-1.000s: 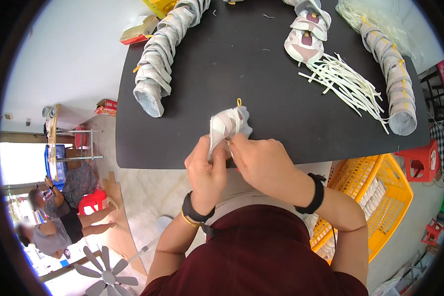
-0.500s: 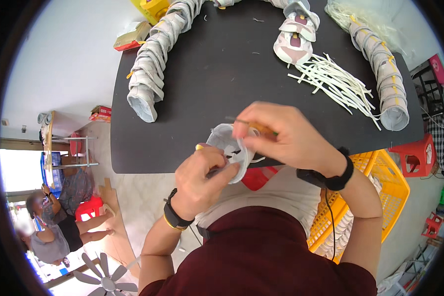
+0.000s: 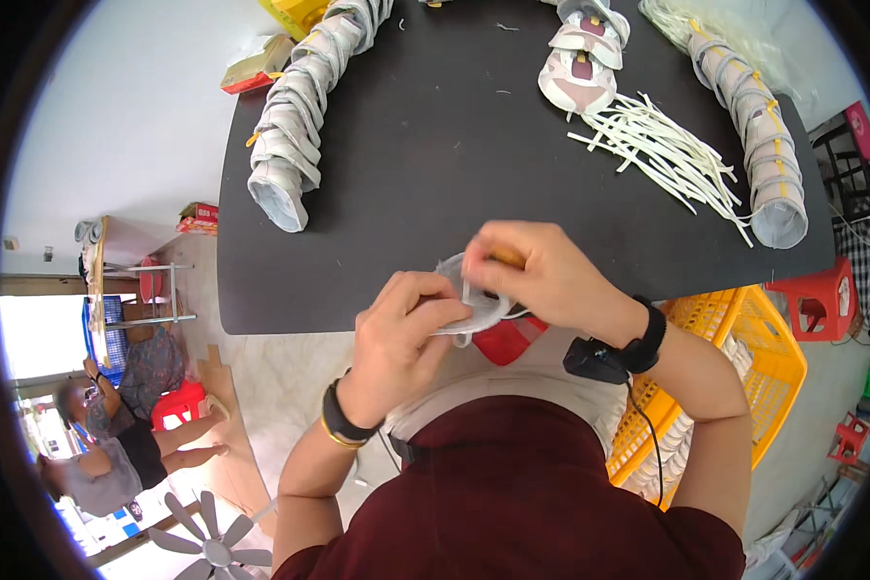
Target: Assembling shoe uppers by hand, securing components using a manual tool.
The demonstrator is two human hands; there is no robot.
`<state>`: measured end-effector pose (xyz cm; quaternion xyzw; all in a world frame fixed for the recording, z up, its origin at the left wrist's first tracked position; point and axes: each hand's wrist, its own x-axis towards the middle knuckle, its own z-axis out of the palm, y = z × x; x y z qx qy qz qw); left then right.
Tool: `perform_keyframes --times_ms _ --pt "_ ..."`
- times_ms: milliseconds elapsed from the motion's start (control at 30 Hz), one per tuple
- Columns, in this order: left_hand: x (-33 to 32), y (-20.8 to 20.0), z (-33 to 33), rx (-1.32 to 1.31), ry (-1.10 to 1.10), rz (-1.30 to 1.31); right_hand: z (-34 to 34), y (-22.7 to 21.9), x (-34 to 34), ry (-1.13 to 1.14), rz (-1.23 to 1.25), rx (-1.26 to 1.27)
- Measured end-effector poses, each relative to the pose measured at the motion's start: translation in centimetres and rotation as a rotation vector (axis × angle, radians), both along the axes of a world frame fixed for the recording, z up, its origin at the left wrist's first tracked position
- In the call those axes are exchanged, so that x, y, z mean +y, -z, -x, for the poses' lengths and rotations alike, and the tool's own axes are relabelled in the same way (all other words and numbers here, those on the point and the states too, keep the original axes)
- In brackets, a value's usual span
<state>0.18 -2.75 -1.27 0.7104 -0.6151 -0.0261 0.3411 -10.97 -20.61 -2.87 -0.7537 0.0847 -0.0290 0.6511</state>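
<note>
Just off the table's near edge, my left hand (image 3: 404, 324) grips a grey-white shoe upper (image 3: 490, 317) by its rim, thumb and fingers closed on it. Over the opening is my right hand (image 3: 546, 275), closed around a small tool with an orange-brown handle (image 3: 507, 256); its working end is hidden now. A pale lace (image 3: 466, 292) runs down from my right fingertips to the upper, and I appear to pinch it too. The inside of the upper is partly covered by my fingers.
Nested uppers form long rows on the dark table (image 3: 435, 184): a left row (image 3: 290, 126) and a right row (image 3: 764, 135). Loose white laces (image 3: 662, 155) lie beside printed uppers (image 3: 578, 82). A yellow crate (image 3: 773, 387) and red stool (image 3: 817, 304) stand right; people sit far left.
My right hand has turned and shifted slightly right and down, hiding the tool's metal shaft. The upper has tilted flatter in my left hand, and a length of lace now shows taut below my right fingers.
</note>
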Motion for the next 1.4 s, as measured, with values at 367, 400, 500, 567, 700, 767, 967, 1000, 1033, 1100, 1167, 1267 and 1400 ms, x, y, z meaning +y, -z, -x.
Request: perform_keyframes --times_ms 367,400,500,567,700,767,967,1000,1033,1100,1167,1267,1400 --pt "0.6 0.2 -0.3 0.265 0.021 -0.019 -1.4 -1.5 -2.3 -0.193 -0.060 0.263" --pt "0.6 0.2 -0.1 0.264 0.021 -0.018 -1.4 -1.7 -2.4 -0.255 -0.038 0.316" --pt "0.4 0.1 0.3 0.223 0.022 -0.034 -1.5 -1.7 -2.1 -0.300 -0.082 0.380" --pt "0.0 0.0 0.1 0.220 0.024 -0.029 -1.3 -1.3 -1.5 -0.281 -0.153 0.393" --pt "-0.6 -0.5 -0.6 0.325 0.040 -0.097 -0.9 -0.7 -0.7 -0.064 -0.115 0.308" --pt "-0.8 -0.8 -0.6 0.399 0.019 -0.178 -0.9 -0.3 -0.5 0.018 -0.241 0.351" --pt "-0.4 -0.3 -0.4 0.509 -0.034 -0.188 -0.9 0.2 0.0 0.118 -0.264 0.273" --pt "-0.4 -0.2 -0.4 0.508 -0.032 -0.189 -0.9 0.3 0.2 0.133 -0.284 0.275" --pt "-0.4 -0.1 -0.4 0.521 -0.033 -0.187 -0.9 0.4 0.2 0.148 -0.303 0.277" --pt "-0.4 -0.2 -0.4 0.532 -0.033 -0.187 -1.0 0.3 0.1 0.144 -0.292 0.280" --pt "-0.4 -0.3 -0.4 0.500 -0.043 -0.196 -1.1 0.3 0.1 0.141 -0.281 0.282" --pt "-0.3 -0.1 -0.3 0.446 -0.038 -0.147 -1.1 0.8 0.3 0.158 -0.322 0.255" --pt "-0.1 -0.2 -0.2 0.459 -0.047 -0.155 -1.3 1.4 0.6 0.170 -0.358 0.255"
